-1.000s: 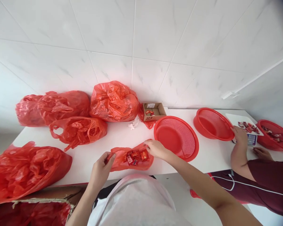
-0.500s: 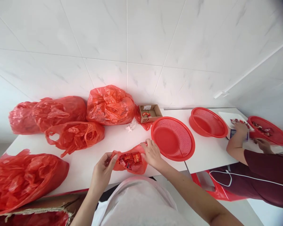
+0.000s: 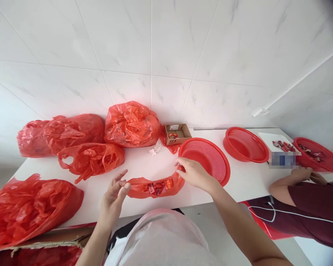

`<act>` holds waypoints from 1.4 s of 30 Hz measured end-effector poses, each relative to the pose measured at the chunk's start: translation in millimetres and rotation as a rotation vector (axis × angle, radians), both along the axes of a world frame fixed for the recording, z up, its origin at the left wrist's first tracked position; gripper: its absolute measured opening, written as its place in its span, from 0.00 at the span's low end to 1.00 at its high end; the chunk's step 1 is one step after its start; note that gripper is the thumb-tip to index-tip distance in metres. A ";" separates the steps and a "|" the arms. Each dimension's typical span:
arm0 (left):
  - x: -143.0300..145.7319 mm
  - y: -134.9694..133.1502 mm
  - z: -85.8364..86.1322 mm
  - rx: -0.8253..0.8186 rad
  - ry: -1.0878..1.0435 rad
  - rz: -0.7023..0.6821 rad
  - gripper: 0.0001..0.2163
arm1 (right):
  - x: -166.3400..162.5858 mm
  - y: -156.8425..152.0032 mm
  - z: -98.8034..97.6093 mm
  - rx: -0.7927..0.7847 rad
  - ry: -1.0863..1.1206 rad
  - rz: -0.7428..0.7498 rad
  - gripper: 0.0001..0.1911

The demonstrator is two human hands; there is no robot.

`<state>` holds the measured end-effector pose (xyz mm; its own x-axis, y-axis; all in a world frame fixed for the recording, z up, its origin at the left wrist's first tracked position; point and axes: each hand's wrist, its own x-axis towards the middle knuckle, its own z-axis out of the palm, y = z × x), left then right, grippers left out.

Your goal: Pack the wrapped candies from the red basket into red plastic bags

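A small red plastic bag (image 3: 155, 186) with several red wrapped sweets inside hangs stretched between my two hands above the near edge of the white table (image 3: 144, 162). My left hand (image 3: 115, 195) pinches the bag's left end between thumb and fingertips, the other fingers spread. My right hand (image 3: 192, 173) grips the bag's right end, right beside the rim of an empty red mesh basket (image 3: 208, 157).
Several stuffed red bags (image 3: 131, 123) lie along the wall and at the left (image 3: 30, 207). A small cardboard box (image 3: 177, 133) sits by the wall. Two more red baskets (image 3: 245, 144) stand to the right, where another person's arm (image 3: 291, 181) rests on the table.
My hands moved apart and pulled the small bag out long and flat. The other person's hands drew back from the baskets toward the table edge.
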<state>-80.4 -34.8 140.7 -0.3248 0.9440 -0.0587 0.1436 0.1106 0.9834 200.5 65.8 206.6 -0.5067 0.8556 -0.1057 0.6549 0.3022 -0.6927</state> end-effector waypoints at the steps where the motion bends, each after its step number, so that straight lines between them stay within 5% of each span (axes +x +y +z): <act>1: 5.1 0.8 2.2 0.025 -0.068 -0.069 0.13 | -5.0 -1.7 5.8 0.042 -0.009 -0.017 0.08; 6: 37.6 8.5 7.8 -0.110 -0.183 -0.430 0.28 | -39.5 -22.1 25.3 0.033 0.169 0.172 0.08; 8: 49.7 12.4 6.0 -0.167 -0.103 -0.505 0.19 | -57.9 -32.5 24.7 0.009 0.270 0.233 0.08; 10: 57.4 15.8 4.3 -0.137 -0.055 -0.500 0.04 | -72.3 -38.3 19.0 -0.025 0.379 0.304 0.06; 15: 55.6 17.5 13.3 -0.243 -0.206 -0.491 0.14 | -67.3 -30.2 -10.2 0.175 0.369 0.144 0.15; 22: 52.3 17.6 20.3 -0.301 -0.280 -0.538 0.18 | -40.4 -34.5 -43.5 0.025 0.312 0.051 0.09; 34: 43.2 25.3 10.0 -0.269 -0.264 -0.499 0.18 | -43.5 -44.9 -32.2 -0.046 0.450 0.001 0.04; 39: 44.9 25.2 11.9 -0.284 -0.278 -0.565 0.18 | -54.6 -43.8 -43.1 -0.007 0.390 -0.015 0.10; 42: 44.5 27.2 9.3 -0.258 -0.317 -0.520 0.18 | -58.2 -50.0 -37.8 -0.006 0.385 0.007 0.04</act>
